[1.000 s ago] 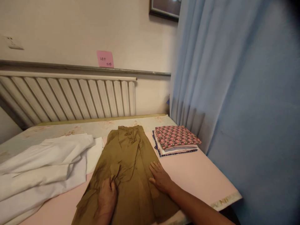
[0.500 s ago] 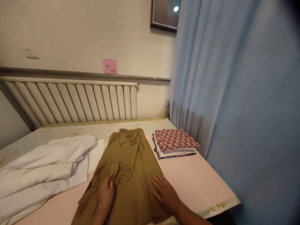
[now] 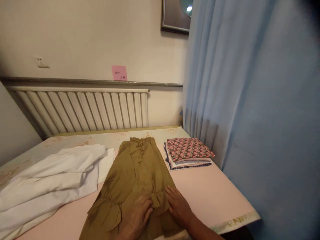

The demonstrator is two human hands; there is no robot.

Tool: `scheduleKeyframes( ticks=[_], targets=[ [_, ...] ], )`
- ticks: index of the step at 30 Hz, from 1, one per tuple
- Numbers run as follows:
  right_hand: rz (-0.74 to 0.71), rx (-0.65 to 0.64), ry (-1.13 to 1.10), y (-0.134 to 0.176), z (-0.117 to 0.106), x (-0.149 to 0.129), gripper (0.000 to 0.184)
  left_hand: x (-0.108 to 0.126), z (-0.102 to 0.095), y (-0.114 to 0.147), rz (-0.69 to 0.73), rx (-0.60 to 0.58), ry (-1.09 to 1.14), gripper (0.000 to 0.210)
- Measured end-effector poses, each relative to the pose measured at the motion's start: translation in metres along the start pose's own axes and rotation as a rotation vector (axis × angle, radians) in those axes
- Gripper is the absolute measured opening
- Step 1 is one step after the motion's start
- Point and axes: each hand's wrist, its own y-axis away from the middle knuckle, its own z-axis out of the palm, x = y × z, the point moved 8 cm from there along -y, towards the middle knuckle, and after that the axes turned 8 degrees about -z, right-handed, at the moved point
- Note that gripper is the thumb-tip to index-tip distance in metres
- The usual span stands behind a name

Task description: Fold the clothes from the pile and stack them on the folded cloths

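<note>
head view: an olive-brown garment [image 3: 136, 180] lies spread lengthwise on the pink-covered bed [image 3: 212, 190], its gathered waist end at twelve o'clock toward the radiator [image 3: 82, 110] and its wider end running off the near edge at six o'clock. the left hand [image 3: 138, 216] lies on the cloth near the bottom centre, fingers [image 3: 147, 205] loosely bent and bunching a small fold of fabric between them and the right hand. the right hand [image 3: 178, 208] rests flat just beside it at about four o'clock from the garment's middle, fingers stretched and spread, gripping nothing, palm down on the garment's right edge.

at nine o'clock from the garment a heap of white cloth [image 3: 50, 176] lies rumpled, its near corner touching or slightly under the olive fabric's left side. at two o'clock a small stack of folded patterned cloths [image 3: 188, 153] sits apart from the garment, close to the blue curtain [image 3: 250, 100]. a pink note [image 3: 119, 72] is stuck on the wall above the radiator.

judging by the ruffle gathered between the hands, smoothing goes best with the flat right palm pinning the edge while the left draws the bunched fold outward, slowly, so no new crease forms.
</note>
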Motion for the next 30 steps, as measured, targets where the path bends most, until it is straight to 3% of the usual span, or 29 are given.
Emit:
scheduleKeyframes(
  ticks=[2, 6, 10, 16, 22, 26, 30],
  targets=[
    [0.005, -0.017, -0.005, 0.000, 0.001, 0.001, 0.066, -0.013, 0.011, 0.006, -0.130, 0.004, 0.033, 0.026],
    [0.005, -0.025, -0.014, -0.001, 0.001, 0.001, 0.066, -0.058, 0.015, 0.014, -0.476, 0.107, 0.039, 0.035],
    [0.007, -0.034, -0.010, -0.001, 0.001, 0.001, 0.062, -0.085, 0.022, 0.015, -0.676, 0.052, 0.067, 0.039],
    [0.011, -0.022, -0.016, -0.001, -0.002, 0.000, 0.063, -0.078, 0.034, 0.012, -0.742, -0.082, 0.153, 0.038],
    [0.022, 0.002, -0.024, 0.002, 0.004, 0.005, 0.066, -0.070, 0.035, 0.015, -0.688, -0.068, 0.160, 0.040],
    [0.093, 0.071, -0.033, 0.008, 0.006, 0.014, 0.078, -0.071, 0.036, 0.018, -0.674, -0.059, 0.192, 0.037],
    [0.042, 0.076, -0.059, 0.011, 0.003, 0.010, 0.079, -0.068, 0.031, 0.019, -0.650, -0.041, 0.216, 0.034]
  ],
)
